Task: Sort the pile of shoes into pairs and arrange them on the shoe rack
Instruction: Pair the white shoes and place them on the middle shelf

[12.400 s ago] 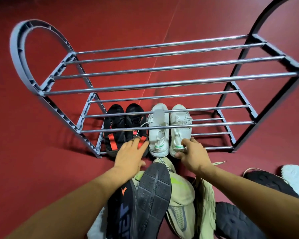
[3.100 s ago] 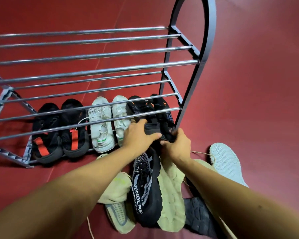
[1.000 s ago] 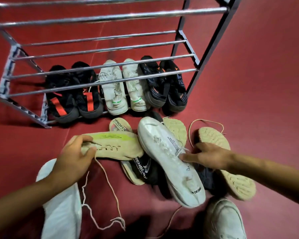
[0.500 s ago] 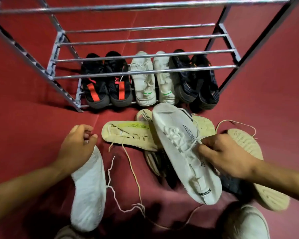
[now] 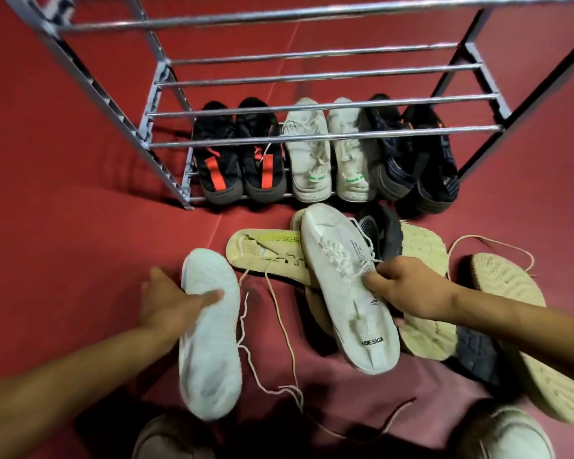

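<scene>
so right now i've got a white knit shoe in each hand. left hand [image 5: 174, 301] is wrapped round the sole-up white shoe [image 5: 209, 329], thumb lying across the sole, fingers curled underneath it. right hand [image 5: 408, 291] is pinching the other white shoe [image 5: 347, 286] by the laces and collar, upper facing me, toe pointing toward the rack. they look like a match to me, same knit, same shape.

to do this bit well i'd flip the left one sole-down first, then bring both toes the same way and carry them in side by side. loose laces are trailing over the floor [image 5: 63, 226], so i'd lift clear of the pile rather than drag, or they'll snag the beige shoe [image 5: 265, 253] lying on its side just behind.

further out, the rest of the pile: a dark shoe [image 5: 383, 231], more beige soles on the right. then the shoe rack [image 5: 312, 137]: bottom tier looks full with three pairs, so my guess is these go on a bar tier above.

versus half a second back: the left hand was only just reaching the sole-up shoe, now it's properly gripped and lifted. the right hand's hold looks about the same.
</scene>
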Action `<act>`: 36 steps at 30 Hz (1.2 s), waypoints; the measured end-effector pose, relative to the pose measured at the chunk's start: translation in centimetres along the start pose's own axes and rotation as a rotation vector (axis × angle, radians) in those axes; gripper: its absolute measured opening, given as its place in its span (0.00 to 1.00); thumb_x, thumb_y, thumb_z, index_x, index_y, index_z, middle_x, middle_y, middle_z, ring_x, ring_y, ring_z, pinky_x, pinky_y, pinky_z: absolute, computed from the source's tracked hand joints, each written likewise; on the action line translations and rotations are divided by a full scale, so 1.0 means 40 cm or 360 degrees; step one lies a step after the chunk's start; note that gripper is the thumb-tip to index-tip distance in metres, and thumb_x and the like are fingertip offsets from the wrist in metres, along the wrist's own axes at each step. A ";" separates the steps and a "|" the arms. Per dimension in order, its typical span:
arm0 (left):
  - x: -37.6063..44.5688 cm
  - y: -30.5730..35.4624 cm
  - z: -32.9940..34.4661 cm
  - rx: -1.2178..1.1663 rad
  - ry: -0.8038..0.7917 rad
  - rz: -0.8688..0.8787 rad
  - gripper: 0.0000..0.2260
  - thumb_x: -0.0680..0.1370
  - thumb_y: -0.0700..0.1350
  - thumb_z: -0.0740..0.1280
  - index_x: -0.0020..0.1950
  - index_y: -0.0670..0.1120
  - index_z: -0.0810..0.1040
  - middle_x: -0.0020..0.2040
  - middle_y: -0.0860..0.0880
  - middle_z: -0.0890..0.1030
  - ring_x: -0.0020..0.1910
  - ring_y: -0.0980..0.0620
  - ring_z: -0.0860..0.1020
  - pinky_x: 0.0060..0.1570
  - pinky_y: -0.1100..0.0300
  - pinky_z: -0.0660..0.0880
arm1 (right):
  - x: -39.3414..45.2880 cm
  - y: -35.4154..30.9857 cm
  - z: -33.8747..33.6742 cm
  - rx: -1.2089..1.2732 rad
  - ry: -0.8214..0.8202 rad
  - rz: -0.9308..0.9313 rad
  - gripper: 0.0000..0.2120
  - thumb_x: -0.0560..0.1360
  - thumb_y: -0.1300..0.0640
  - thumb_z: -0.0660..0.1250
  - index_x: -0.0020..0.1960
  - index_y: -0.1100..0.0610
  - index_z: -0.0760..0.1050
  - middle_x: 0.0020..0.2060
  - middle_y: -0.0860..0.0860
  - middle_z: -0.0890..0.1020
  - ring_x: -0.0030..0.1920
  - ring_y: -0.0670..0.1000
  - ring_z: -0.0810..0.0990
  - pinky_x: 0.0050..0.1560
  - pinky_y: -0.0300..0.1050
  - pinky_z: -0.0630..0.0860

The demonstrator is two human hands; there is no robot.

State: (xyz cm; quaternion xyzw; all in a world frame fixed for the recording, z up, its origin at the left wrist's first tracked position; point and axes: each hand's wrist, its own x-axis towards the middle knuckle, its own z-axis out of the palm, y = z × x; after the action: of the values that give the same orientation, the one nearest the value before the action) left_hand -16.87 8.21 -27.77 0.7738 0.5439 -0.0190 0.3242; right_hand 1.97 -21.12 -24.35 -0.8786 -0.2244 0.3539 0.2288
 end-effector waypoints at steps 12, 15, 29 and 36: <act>-0.168 -0.089 0.031 -0.0052 -0.0444 0.0816 0.11 0.73 0.46 0.74 0.49 0.57 0.75 0.35 0.55 0.80 0.32 0.57 0.78 0.36 0.60 0.76 | -0.004 -0.004 -0.006 0.0216 -0.0202 0.0114 0.23 0.80 0.49 0.61 0.42 0.70 0.73 0.22 0.58 0.79 0.23 0.54 0.73 0.23 0.39 0.69; -0.115 -0.094 0.012 -0.0027 -0.0270 0.0278 0.29 0.61 0.58 0.81 0.54 0.54 0.69 0.48 0.55 0.77 0.45 0.53 0.78 0.46 0.56 0.76 | -0.010 0.003 -0.001 0.0285 -0.0181 0.0084 0.22 0.80 0.48 0.61 0.36 0.65 0.71 0.22 0.56 0.76 0.21 0.54 0.74 0.25 0.41 0.70; -0.146 -0.083 0.064 -0.0527 -0.0602 0.0186 0.23 0.65 0.53 0.76 0.59 0.51 0.80 0.52 0.53 0.86 0.53 0.57 0.83 0.57 0.51 0.79 | -0.014 0.001 0.001 0.0267 -0.0189 -0.0025 0.22 0.81 0.51 0.60 0.36 0.66 0.70 0.21 0.59 0.79 0.22 0.53 0.73 0.27 0.45 0.73; -0.228 0.026 -0.092 -0.0822 -0.0449 0.0335 0.11 0.74 0.40 0.74 0.55 0.51 0.83 0.48 0.53 0.87 0.49 0.54 0.85 0.48 0.56 0.79 | -0.078 -0.048 -0.004 0.0112 0.0096 -0.0425 0.20 0.80 0.53 0.62 0.34 0.65 0.68 0.23 0.48 0.69 0.25 0.45 0.67 0.29 0.42 0.68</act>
State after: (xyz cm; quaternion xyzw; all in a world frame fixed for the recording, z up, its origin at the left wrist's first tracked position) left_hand -20.88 2.35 -20.85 0.7076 0.3973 0.0462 0.5826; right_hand -0.37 -21.37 -21.57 -0.8427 -0.3199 0.3013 0.3111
